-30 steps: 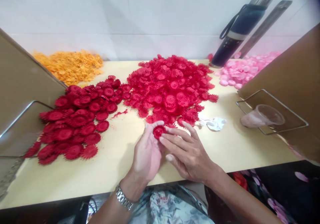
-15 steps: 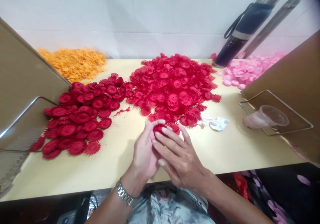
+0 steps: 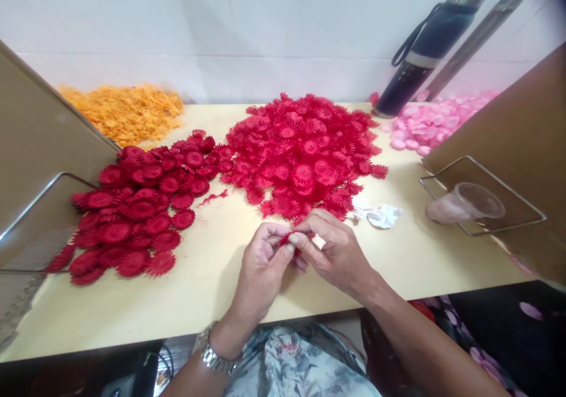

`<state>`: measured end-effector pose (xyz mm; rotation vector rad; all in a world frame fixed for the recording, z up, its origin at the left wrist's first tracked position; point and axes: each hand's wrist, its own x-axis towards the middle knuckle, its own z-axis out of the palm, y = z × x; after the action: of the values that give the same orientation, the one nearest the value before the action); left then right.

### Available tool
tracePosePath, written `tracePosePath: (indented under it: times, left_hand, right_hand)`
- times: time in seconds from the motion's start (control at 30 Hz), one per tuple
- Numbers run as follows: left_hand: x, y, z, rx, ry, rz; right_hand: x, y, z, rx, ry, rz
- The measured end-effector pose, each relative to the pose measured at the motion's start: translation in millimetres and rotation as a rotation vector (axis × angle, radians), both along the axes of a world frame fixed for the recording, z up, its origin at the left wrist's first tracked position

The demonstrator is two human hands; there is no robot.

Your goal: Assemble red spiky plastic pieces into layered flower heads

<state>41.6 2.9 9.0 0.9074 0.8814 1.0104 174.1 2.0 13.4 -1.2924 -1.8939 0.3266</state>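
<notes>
Between both hands is a red fringed fabric flower piece, mostly covered by fingers. My left hand pinches it from the left, thumb against fingertips. My right hand grips it from the right, thumb and forefinger meeting over it. Just beyond the hands rises a large heap of bright red fringed flower pieces. Off to the left lies a pile of darker red flower pieces, some of them in stacks.
Orange petals are heaped at the back left, pink petals at the back right. A dark bottle leans by the wall. Crumpled white tissue and a plastic cup in a wire holder sit right. Cardboard panels flank the table.
My hands have gone from flattened, with the right fingers laid over the red piece in the left palm, to pinching it between thumbs and fingertips. The view has shifted slightly.
</notes>
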Motion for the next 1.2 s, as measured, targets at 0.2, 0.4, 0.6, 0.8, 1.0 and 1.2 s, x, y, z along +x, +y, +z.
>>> tracePosePath:
  times: [0.2, 0.4, 0.6, 0.8, 1.0, 1.2]
  left_hand:
    - [-5, 2, -5.8, 0.032, 0.064, 0.112]
    - [-8, 9, 0.3, -0.16, -0.105, -0.014]
    - [-13, 13, 1.1, 0.014, 0.158, 0.03]
    - [-16, 16, 8.9, 0.116, 0.375, -0.093]
    - [-5, -4, -3.5, 0.026, 0.213, -0.052]
    - [-2, -3, -8.8, -0.15, -0.007, 0.043]
  right_hand:
    - [0, -3, -0.6, -0.115, 0.1, 0.034]
    - [-10, -5, -5.8, -0.446, 0.715, 0.229]
    - [0, 2, -8.6, -0.344, 0.309, 0.136]
    - [10, 5, -1.2, -0.115, -0.104, 0.213]
    - [-3, 4, -2.7, -0.01, 0.002, -0.022]
    - [-13, -3, -9.1, -0.198, 0.325, -0.003]
